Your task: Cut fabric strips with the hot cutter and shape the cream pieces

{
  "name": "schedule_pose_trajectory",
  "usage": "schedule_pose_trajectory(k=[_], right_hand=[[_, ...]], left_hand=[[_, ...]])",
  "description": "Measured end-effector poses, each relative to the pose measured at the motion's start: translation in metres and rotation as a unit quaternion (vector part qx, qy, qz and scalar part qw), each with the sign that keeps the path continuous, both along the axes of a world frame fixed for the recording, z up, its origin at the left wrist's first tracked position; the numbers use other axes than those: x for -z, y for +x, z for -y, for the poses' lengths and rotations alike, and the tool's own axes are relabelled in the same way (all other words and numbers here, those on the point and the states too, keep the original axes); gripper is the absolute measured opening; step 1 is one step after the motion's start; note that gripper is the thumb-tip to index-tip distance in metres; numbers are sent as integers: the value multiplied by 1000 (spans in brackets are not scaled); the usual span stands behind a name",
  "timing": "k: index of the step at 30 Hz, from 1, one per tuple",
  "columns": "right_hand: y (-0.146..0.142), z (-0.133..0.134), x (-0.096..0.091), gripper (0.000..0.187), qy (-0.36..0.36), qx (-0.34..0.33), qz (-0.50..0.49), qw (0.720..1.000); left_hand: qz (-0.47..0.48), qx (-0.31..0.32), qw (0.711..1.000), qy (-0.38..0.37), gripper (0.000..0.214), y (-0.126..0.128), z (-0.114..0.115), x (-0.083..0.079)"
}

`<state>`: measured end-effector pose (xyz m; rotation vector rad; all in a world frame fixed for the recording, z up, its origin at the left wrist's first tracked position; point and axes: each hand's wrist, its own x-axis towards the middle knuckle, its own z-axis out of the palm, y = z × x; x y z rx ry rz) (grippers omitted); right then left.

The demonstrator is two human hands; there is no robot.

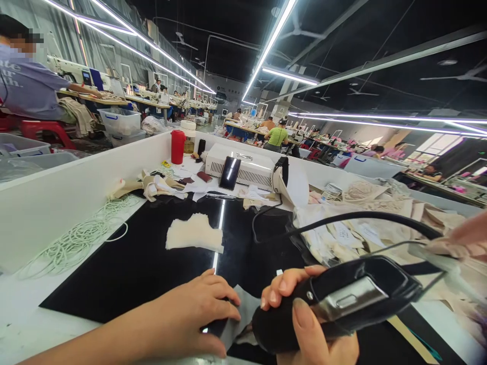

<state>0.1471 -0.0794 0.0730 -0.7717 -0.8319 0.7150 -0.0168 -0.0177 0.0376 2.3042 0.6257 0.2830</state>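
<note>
My right hand (304,314) is wrapped around a black hand tool with a metal plate (342,299), its black cable (361,218) arching up to the right. My left hand (190,314) lies flat, fingers stretched out, on a small grey fabric piece (239,314) at the near edge of the black work mat (152,258). A cream fabric piece (195,233) lies on the mat farther away. The tool's tip hovers just right of my left fingers.
A coil of white elastic cord (79,238) lies left of the mat beside a white partition wall (57,197). Behind stand a red cup (177,147), a white machine box (243,165) and a phone (230,173). Cream cut pieces (373,223) pile at right. Other workers sit at distant tables.
</note>
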Motion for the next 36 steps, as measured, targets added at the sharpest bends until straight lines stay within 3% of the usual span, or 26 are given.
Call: schedule_pose_trajectory(k=[6,17,26,36], right_hand=[[-7,4,-3,37,21,-22,-3,1000],[-7,1,3,30,1,-16,7,1000],[41,-22,-2,36,-1,93,22,995],[44,-32,10,35,-3,118,40,992]], left_hand=[[8,-6,1000,2,53,-1,-1,3],[-3,1,1000,15,50,-1,-4,5],[25,10,997,69,49,5,-9,12],[-10,30,994,105,60,27,-17,16]])
